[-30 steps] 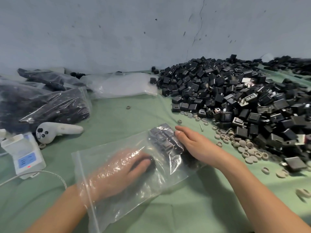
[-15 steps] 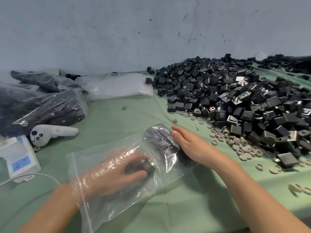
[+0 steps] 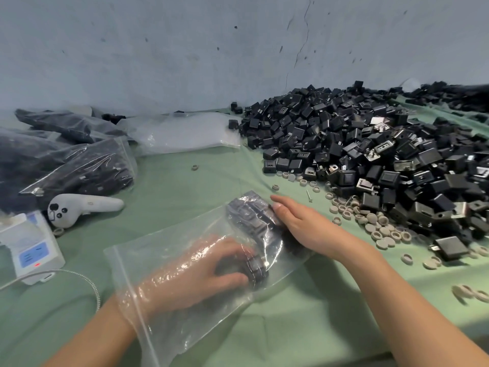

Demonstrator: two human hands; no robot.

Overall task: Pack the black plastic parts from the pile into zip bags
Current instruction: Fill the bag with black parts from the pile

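A clear zip bag point(image 3: 169, 321) lies flat on the green cloth in front of me. My left hand point(image 3: 201, 271) is inside it up to the wrist, fingers curled around a few black plastic parts point(image 3: 258, 267). More black parts point(image 3: 248, 215) sit in a row at the bag's far end. My right hand point(image 3: 304, 226) rests flat on the outside of the bag against those parts, fingers together. The big pile of black plastic parts point(image 3: 357, 144) spreads across the right half of the table.
Filled bags of black parts point(image 3: 76, 168) lie at the far left, with a stack of empty clear bags point(image 3: 185, 133) behind. A white controller point(image 3: 84, 206) and a small white scale point(image 3: 29, 247) with a cable sit on the left. Beige rings point(image 3: 375, 226) scatter along the pile's edge.
My left hand has drawn its fingers in around black parts inside the bag. My right hand has stayed pressed against the bag's far end. The view shifted slightly.
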